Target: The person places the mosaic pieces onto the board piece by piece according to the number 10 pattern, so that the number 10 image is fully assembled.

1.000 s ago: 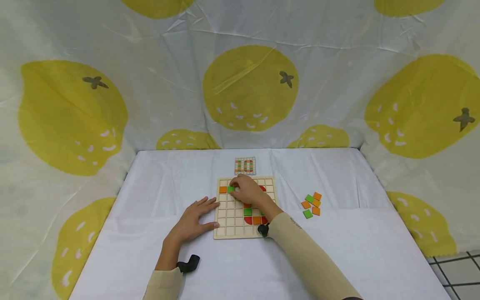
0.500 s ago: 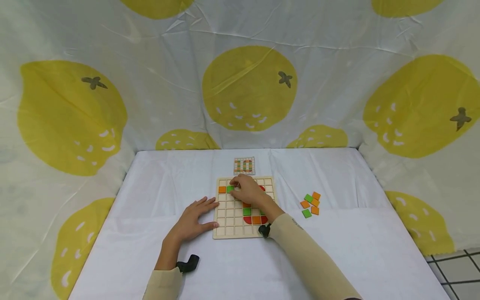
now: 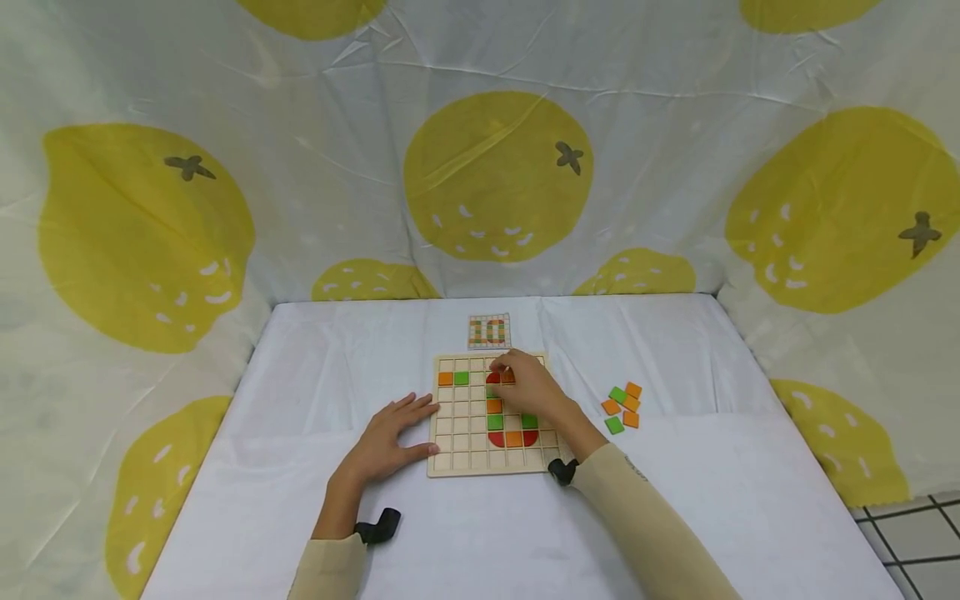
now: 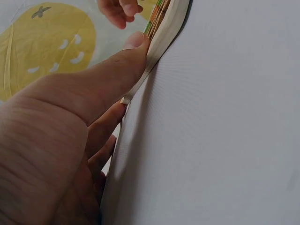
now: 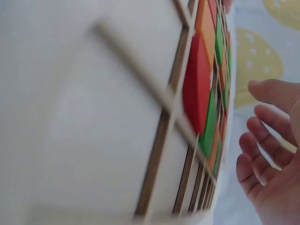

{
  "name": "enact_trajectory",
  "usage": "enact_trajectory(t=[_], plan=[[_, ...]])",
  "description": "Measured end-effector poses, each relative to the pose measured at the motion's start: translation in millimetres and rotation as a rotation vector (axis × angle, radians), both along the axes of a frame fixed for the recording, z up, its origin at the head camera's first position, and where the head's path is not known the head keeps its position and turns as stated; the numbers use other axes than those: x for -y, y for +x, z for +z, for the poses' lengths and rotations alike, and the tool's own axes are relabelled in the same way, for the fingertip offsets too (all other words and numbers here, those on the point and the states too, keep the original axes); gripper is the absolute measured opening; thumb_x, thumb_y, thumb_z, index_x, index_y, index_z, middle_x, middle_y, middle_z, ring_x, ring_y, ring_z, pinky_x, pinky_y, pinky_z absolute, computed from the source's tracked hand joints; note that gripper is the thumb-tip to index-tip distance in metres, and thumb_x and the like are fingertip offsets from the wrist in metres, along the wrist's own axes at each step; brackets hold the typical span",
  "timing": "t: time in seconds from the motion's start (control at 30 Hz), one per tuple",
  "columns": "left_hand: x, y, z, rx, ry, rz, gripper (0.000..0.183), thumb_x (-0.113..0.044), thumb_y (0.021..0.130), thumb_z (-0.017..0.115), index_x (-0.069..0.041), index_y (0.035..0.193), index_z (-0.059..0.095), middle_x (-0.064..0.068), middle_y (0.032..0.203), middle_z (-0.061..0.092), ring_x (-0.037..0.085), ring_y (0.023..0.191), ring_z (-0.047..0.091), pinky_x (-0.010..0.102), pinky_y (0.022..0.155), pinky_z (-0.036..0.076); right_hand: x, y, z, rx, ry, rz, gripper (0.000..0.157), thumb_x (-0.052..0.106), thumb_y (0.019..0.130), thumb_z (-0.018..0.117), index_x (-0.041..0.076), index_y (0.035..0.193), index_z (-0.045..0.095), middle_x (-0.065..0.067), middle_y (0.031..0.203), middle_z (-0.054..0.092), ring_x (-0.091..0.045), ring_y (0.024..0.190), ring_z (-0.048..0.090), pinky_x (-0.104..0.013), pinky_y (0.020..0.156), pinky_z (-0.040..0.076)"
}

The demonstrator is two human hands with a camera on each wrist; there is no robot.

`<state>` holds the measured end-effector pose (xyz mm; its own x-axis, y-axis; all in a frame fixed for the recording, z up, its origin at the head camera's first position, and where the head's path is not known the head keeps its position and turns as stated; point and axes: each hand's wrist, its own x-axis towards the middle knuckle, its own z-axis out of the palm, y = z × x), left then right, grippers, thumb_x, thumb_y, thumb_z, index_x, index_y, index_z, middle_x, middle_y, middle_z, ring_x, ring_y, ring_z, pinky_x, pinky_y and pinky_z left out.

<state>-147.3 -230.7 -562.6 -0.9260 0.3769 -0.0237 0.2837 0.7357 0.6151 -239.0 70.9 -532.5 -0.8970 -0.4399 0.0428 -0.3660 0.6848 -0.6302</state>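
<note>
A pale wooden grid board [image 3: 453, 446] lies on the white table, with red, green and orange tiles set in its cells. My left hand [image 3: 382, 442] rests beside it, fingers outstretched, thumb [image 4: 138, 41] and fingertips touching the left edge. Above the upper middle of the board hovers my right hand [image 3: 531, 387], its fingers loosely bent; in the right wrist view nothing shows between thumb and fingers. An orange tile [image 3: 446, 379] and a green tile [image 3: 462, 378] sit side by side at upper left. The right hand covers part of the tile figure around a red tile [image 3: 493, 438].
Several loose orange and green tiles [image 3: 632, 420] lie on the tablecloth right of the board. A small printed pattern card [image 3: 489, 343] sits just behind it. A lemon-print curtain [image 3: 637, 192] encloses the back and sides.
My right hand has left the green tile at upper left and moved right, uncovering more of the tiles in the middle. The left hand stays at the board's edge.
</note>
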Motion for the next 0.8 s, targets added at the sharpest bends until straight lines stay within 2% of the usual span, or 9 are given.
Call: enact_trajectory(t=[0.2,0.4,0.63,0.8], plan=[[0.1,0.2,0.7,0.001,0.000,0.000,0.075,-0.053,0.088,0.076,-0.027,0.154,0.051,-0.005,0.165,0.041,0.029,0.158,0.026,0.059,0.127,0.018,-40.7,12.0,2.9,-0.012,0.017,-0.079,0.032,0.026,0.092,0.078,0.011,0.120,0.073,-0.003,0.114,0.069,-0.021,0.101,0.064,-0.040,0.089,0.058],[-0.2,-1.0,0.6,0.007,0.006,-0.020,0.075,-0.054,0.088,0.076,-0.025,0.153,0.051,-0.004,0.165,0.041,0.030,0.158,0.026,0.058,0.128,0.018,-95.6,24.6,5.7,-0.025,0.047,-0.161,0.034,0.025,0.092,0.077,0.008,0.122,0.073,-0.006,0.115,0.070,-0.024,0.101,0.063,-0.042,0.086,0.056],[0.0,-1.7,-1.1,0.012,-0.011,-0.001,0.076,-0.056,0.088,0.075,-0.029,0.154,0.050,-0.007,0.165,0.039,0.029,0.159,0.025,0.059,0.128,0.018,-160.8,27.6,0.0,-0.031,0.100,-0.231,0.036,0.024,0.094,0.077,0.005,0.124,0.071,-0.012,0.117,0.070,-0.028,0.102,0.063,-0.047,0.086,0.056],[-0.4,-1.4,-1.3,0.020,-0.009,0.004,0.077,-0.055,0.087,0.076,-0.028,0.154,0.050,-0.006,0.165,0.040,0.029,0.159,0.025,0.059,0.128,0.018,-195.4,29.0,-3.2,-0.044,0.121,-0.251,0.034,0.019,0.092,0.077,-0.001,0.119,0.072,-0.017,0.113,0.069,-0.031,0.097,0.064,-0.049,0.085,0.056]])
